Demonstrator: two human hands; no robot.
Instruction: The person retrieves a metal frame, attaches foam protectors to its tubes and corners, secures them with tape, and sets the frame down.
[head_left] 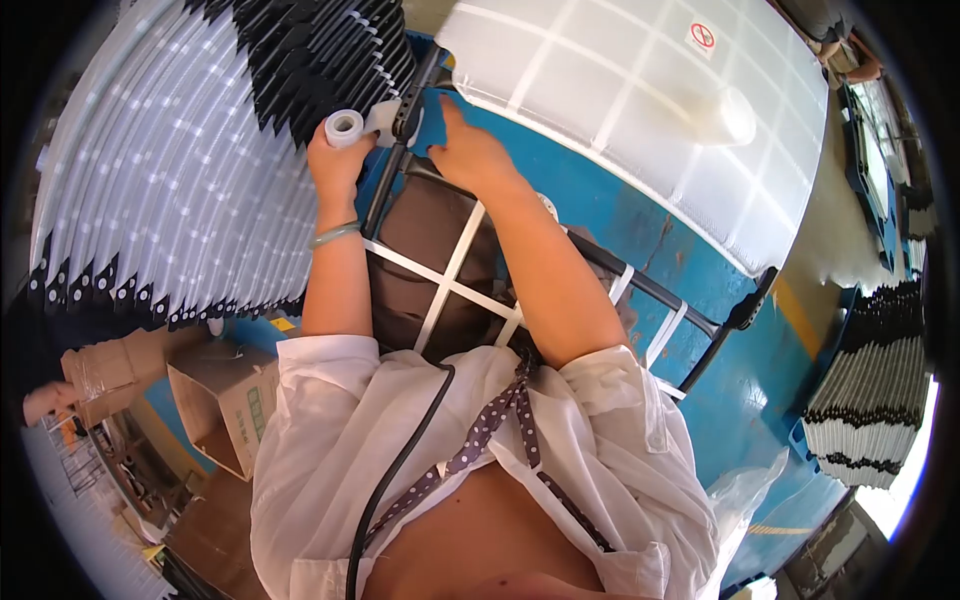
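Note:
My left hand point(338, 160), with a bracelet on its wrist, is wrapped round a small white roll point(344, 128) that looks like tape. A loose white piece point(383, 120) lies between the roll and a black joint point(404, 122) on a dark tubular frame point(640, 284). My right hand point(470, 152) is just right of that joint, its index finger stretched out and thumb apart, holding nothing. White straps point(444, 282) cross the frame in front of my body. Beyond it stands a white mesh panel point(600, 80) bearing a prohibition sticker point(703, 37).
A large stack of pale panels with black corners point(180, 170) rises at the left. Below it are an opened cardboard box point(222, 405) and another person's hand point(48, 402) at a brown carton point(120, 375). More stacked panels point(865, 400) stand at right. Another person's arm point(862, 70) shows top right.

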